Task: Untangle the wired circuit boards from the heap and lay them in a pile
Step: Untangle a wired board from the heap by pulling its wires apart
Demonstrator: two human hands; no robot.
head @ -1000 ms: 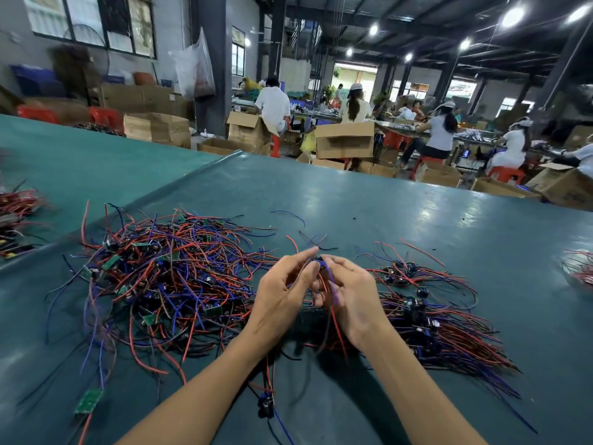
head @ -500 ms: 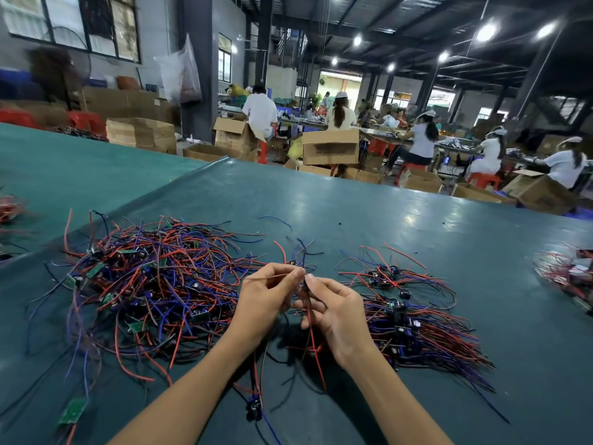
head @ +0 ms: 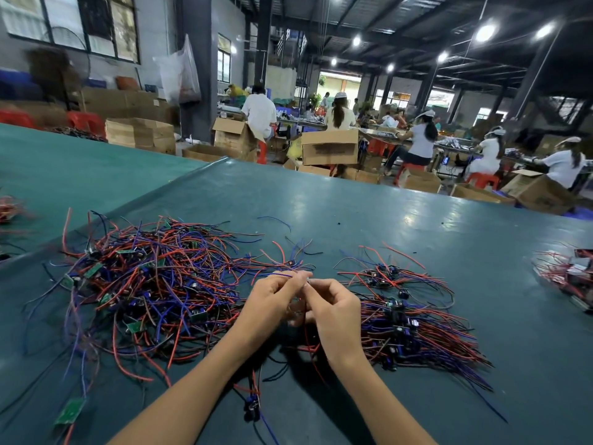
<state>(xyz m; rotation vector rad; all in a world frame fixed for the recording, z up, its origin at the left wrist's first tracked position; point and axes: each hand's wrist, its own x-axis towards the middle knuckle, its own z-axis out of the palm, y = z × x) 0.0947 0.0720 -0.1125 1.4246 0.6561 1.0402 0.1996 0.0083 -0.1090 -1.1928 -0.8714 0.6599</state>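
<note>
From here I cannot make out any board between the hands: the left hand [head: 272, 300] and right hand [head: 333, 309] meet knuckle to knuckle above the counter [head: 353, 213], and their curled fingers [head: 296, 281] hide whatever the thin wires [head: 282, 275] lead to. Both hands have their fingertips pressed together, pinching those wires. A blue strand runs out leftward from the left hand's pinch, and a red one hangs down below the right palm toward the camera. The tangled heap [head: 154, 284] of red, blue and black leads lies to the left, its small green boards [head: 93, 270] half buried and pointing every way. The sorted pile [head: 417, 332] lies just right of the right hand, with its wires fanning rightward and its dark components bunched at the near-left end. A loose green board [head: 70, 411] lies at the lower left, blurred.
</note>
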